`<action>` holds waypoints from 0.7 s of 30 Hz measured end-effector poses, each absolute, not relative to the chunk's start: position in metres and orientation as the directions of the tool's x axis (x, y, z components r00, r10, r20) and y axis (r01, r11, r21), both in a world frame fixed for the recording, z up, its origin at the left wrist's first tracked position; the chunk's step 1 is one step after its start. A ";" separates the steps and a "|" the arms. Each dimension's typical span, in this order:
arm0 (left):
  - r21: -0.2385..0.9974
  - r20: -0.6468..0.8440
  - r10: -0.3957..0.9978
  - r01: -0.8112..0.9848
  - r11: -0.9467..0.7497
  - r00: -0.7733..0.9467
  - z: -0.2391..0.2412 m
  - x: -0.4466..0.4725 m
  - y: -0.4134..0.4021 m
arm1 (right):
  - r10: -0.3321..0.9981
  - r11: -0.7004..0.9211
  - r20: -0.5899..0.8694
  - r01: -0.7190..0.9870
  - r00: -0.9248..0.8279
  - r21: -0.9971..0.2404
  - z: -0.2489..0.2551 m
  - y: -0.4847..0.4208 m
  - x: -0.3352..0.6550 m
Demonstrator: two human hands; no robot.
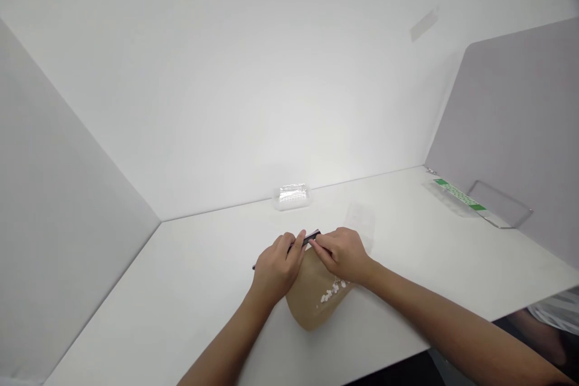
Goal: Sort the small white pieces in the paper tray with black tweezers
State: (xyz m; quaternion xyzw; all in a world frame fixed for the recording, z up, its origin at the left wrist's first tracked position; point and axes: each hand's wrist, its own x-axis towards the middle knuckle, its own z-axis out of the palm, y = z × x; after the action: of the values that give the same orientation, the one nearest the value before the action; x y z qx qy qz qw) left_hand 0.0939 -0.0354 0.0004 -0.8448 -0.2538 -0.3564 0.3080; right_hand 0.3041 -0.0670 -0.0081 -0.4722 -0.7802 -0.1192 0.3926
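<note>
A brown paper bag point(312, 298) with a clear window showing small white pieces point(333, 291) lies on the white table point(190, 289). My left hand point(277, 268) and my right hand point(344, 255) meet at the bag's top edge. Both pinch a thin dark strip point(312, 236) that runs along that edge. The fingers of each hand are closed on it. A short dark end of the strip sticks out left of my left hand.
A crumpled clear plastic wrapper point(293, 196) lies at the back by the wall. A clear stand with a green strip point(461, 196) sits at the far right, beside a grey divider point(511, 132). Another divider point(54, 217) closes the left side.
</note>
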 end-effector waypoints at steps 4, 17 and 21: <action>-0.324 0.762 0.211 0.643 -0.694 0.612 0.000 0.097 -0.037 | 0.643 0.528 0.725 0.829 -0.246 -0.187 -0.008 -0.068 0.304; -0.342 0.759 0.195 0.635 -0.693 0.622 0.000 0.101 -0.038 | 0.692 0.494 0.687 0.839 -0.222 -0.227 -0.003 -0.067 0.311; -0.338 0.760 0.190 0.628 -0.701 0.621 0.000 0.100 -0.036 | 0.704 0.495 0.670 0.839 -0.235 -0.226 -0.002 -0.066 0.312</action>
State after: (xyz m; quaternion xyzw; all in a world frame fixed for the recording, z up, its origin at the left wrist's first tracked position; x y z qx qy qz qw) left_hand 0.0996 -0.0363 -0.0002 -0.8481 -0.2413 -0.3623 0.3021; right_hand 0.3123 -0.0664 -0.0021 -0.4943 -0.7804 -0.0910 0.3720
